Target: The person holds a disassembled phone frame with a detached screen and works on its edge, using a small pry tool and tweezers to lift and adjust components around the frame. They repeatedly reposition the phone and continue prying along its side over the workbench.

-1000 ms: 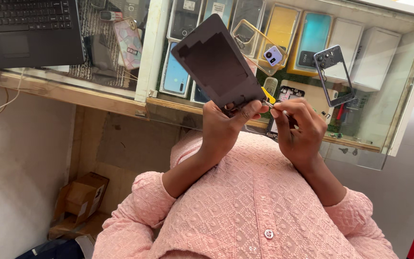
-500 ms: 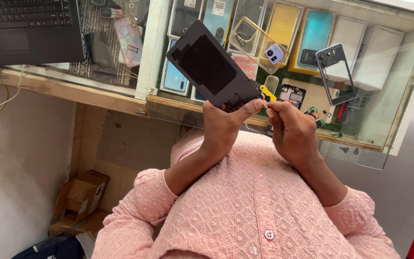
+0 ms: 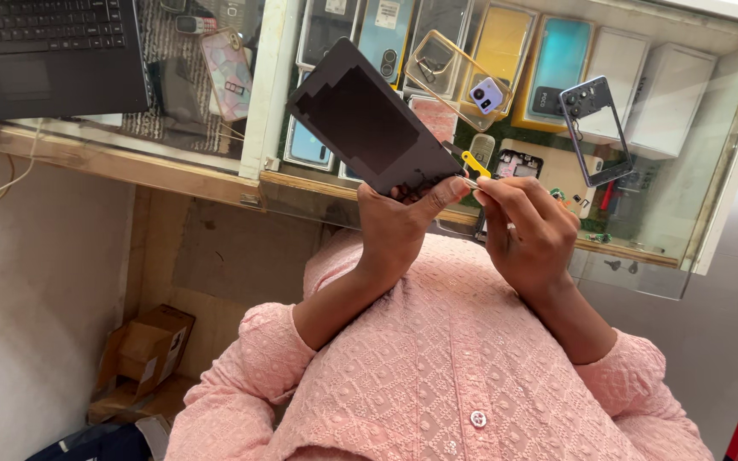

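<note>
My left hand [image 3: 399, 224] grips the lower edge of a dark phone back panel [image 3: 367, 119], holding it tilted above the glass counter [image 3: 506, 102]. My right hand [image 3: 530, 230] pinches a thin metal tool [image 3: 471, 181] whose tip touches the panel's lower right corner. A small yellow piece [image 3: 475, 163] shows just behind the fingertips; whether it belongs to the tool or lies on the counter is unclear. Both arms are in pink embroidered sleeves [image 3: 437, 367].
A black laptop [image 3: 44, 51] sits at the upper left. Under the glass lie several phones, cases and white boxes. A clear phone case [image 3: 459, 72] and a dark phone frame [image 3: 595, 128] rest on top. A cardboard box [image 3: 143, 350] stands on the floor at the left.
The panel has tilted and shifted slightly left in my left hand. My right hand has come closer, bringing the tool tip against the panel's lower corner.
</note>
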A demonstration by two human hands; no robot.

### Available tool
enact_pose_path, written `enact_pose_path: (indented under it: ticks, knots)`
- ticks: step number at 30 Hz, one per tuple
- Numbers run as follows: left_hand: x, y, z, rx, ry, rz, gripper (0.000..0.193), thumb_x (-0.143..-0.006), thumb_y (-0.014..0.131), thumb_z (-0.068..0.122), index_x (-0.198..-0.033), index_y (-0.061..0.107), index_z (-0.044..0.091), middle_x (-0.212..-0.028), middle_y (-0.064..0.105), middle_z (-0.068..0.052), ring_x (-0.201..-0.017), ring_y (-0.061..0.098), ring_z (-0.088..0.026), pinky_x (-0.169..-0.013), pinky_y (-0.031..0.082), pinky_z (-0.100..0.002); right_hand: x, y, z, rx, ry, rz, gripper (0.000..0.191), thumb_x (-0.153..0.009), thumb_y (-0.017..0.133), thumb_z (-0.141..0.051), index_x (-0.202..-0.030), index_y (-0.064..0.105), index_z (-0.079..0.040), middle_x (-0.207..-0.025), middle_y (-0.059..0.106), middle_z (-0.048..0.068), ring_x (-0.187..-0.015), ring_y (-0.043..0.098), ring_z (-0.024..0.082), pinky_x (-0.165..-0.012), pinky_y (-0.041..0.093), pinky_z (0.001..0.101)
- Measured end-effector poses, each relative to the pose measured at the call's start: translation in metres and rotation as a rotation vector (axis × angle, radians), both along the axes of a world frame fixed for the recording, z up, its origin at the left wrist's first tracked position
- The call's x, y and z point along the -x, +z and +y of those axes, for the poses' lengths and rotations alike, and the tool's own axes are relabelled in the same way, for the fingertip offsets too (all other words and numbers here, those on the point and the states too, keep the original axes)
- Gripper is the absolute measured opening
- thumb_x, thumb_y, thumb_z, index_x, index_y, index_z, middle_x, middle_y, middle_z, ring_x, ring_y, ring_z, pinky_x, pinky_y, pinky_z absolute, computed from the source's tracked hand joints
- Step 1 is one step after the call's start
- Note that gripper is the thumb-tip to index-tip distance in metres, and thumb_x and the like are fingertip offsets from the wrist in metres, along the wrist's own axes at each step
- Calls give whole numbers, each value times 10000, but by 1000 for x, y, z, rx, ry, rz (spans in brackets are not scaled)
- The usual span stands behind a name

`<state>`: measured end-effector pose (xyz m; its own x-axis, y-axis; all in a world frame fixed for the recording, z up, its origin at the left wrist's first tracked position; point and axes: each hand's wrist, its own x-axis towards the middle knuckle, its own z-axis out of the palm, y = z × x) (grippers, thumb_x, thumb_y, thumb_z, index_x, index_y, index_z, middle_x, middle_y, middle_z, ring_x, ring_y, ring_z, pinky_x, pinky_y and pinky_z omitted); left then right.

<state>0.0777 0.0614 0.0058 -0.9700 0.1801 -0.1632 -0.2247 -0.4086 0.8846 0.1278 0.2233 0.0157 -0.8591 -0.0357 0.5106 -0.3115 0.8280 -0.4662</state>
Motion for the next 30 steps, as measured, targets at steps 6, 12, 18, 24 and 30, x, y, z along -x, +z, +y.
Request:
enact_pose_path:
  ticks: [6,12,18,24,30]
  knots:
    - [2,-1,0,-108,-56,7,194,-950,765,86,-1068,729,-64,-974,773,-130,-906,780,-198,-837,672,-318,-1,-8,7,382,-140,-88,75,-1114,684,-86,-1122,696,-12,-858,655,18,-609,557,36,-536,399,196]
    - [2,4,-1,96,-75,107,193,-959,761,135,-1073,750,-20,-934,778,-100,-847,734,-155,-753,608,-277,10,-8,7,988,15,-438,211,-1014,733,-129,-1126,714,48,-800,607,-31,-641,442,-17,-536,286,161]
    - [-3,15,-4,387,66,362,168,-984,764,216,-1044,774,59,-904,789,-29,-815,767,-97,-684,593,-240,23,0,-8,1038,180,-375,119,-1066,696,-43,-1065,690,76,-948,687,37,-847,640,53,-738,512,201]
    - [-5,10,-5,576,182,611,151,-1004,757,229,-1059,767,88,-951,780,-30,-820,772,-146,-703,597,-281,25,-6,-18,1050,99,-374,56,-1030,633,36,-997,668,64,-901,696,35,-816,654,50,-731,528,199]
    - [-4,5,-4,753,261,806,118,-1006,781,181,-1047,770,71,-947,774,-42,-787,756,-165,-665,582,-308,29,-18,-26,1049,90,-212,95,-1056,602,94,-983,663,93,-874,639,50,-733,538,31,-655,427,176]
